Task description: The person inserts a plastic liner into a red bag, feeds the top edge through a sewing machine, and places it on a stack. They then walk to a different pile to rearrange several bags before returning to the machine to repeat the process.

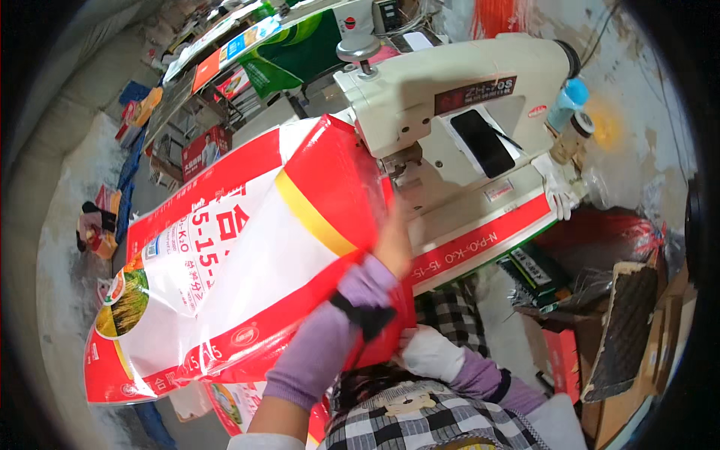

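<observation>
Left hand: your left hand [391, 241] is reaching up along the right edge of the woven sack [225, 262], fingers pressing against its red border just below the machine head; whether they are pinching the fabric or only lying flat on it cannot be told, since the sack is covering part of them.
Left sleeve: a purple arm cover [330, 337] with a black band is running from the lower edge up to that wrist.
Right hand: your right hand [429, 352] is wearing a white glove and sitting low, tucked just under the sack's red lower corner; its fingers are hidden behind the sack, so their grip cannot be told.
Sack: the big white, red and yellow sack is lying tilted across your lap, its top end touching the sewing machine [450, 112] near the needle area, its bottom end hanging toward the lower left.
Machine: the cream sewing machine is standing just ahead of you on the work table [480, 217], with a black phone [482, 142] resting on its base.
Table edge: another printed sack with a red strip [480, 244] is draping over the front of the table.
Apron: a checked black and white apron [427, 420] is covering your lap.
</observation>
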### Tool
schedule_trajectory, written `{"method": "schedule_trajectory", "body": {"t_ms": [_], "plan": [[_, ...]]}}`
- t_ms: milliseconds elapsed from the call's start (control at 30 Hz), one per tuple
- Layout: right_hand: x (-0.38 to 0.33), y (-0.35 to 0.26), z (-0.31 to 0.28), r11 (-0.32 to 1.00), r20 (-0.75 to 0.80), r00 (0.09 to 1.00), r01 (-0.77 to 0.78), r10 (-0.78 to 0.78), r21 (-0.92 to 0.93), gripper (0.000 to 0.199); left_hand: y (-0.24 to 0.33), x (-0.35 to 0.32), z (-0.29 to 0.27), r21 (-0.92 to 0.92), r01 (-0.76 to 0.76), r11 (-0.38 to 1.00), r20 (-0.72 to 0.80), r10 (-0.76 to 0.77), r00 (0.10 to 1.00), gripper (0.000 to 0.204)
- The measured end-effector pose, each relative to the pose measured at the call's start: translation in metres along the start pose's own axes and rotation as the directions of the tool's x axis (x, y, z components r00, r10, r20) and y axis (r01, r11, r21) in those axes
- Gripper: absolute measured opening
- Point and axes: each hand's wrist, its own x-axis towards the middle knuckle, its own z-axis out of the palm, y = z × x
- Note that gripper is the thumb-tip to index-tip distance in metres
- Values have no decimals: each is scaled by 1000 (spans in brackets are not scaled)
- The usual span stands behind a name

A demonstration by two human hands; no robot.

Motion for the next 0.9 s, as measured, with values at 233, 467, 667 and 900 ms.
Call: {"method": "schedule_trajectory", "body": {"t_ms": [233,467,667,900], "plan": [[-28,1,-16,652,-367,824,-3,431,758,33,-120,28,-96,-793,-236,561,-361,-121,925,45],[-10,-26,-58,940,-423,897,28,126,339,41,-23,36,17,562,122,818,-416,152,897,47],[-59,49,12,842,-376,849,-138,372,521,24,66,-130,-2,156,-50,987,652,-64,756,38],[1,93,-23,957,-522,830,-43,194,286,12,100,-245,-150,948,240,208,-279,184,943,82]]}}
